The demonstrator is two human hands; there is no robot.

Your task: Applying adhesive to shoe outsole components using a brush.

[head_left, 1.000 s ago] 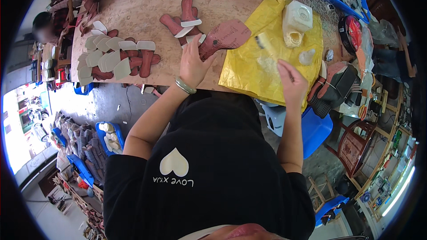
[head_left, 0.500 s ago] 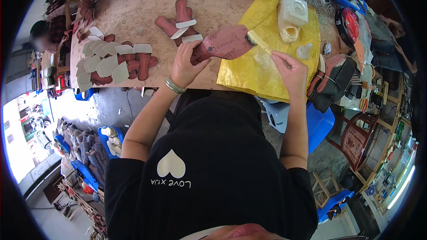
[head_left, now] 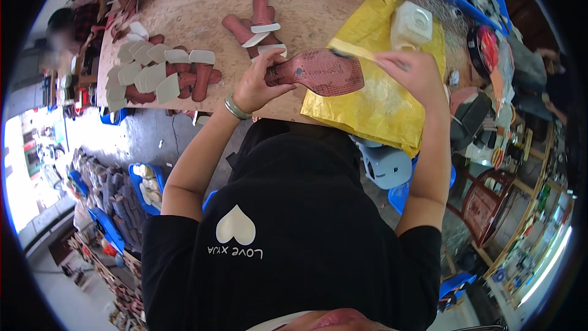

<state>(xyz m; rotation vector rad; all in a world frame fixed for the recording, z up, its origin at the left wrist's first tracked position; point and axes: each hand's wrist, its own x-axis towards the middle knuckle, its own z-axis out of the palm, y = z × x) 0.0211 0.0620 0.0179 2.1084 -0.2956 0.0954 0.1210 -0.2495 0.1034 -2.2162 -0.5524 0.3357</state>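
A reddish-brown shoe insole (head_left: 327, 75) with dark markings is held up over the front of the table, its narrow end in my left hand (head_left: 258, 87). My left fingers are closed around that end and the broad end points right. My right hand (head_left: 418, 73), slightly blurred, grips a flat pale-handled brush (head_left: 355, 50). The dark bristles lie at the far edge of the insole's broad part; whether they touch it, I cannot tell. Beneath the brush and right hand spreads a yellow plastic sheet (head_left: 383, 107), with a white plastic container (head_left: 412, 23) standing on it.
Several reddish insoles with pale pads (head_left: 147, 76) lie piled on the wooden table (head_left: 312, 0) at left. A smaller stack of insoles (head_left: 260, 21) sits farther back. Blue bins (head_left: 490, 0) stand at the far corners. Dark soles (head_left: 468, 116) are heaped right of the sheet.
The insole has turned so its broad end comes nearer to me. My right hand has shifted right and farther away, and the brush has gone from the end to the far edge.
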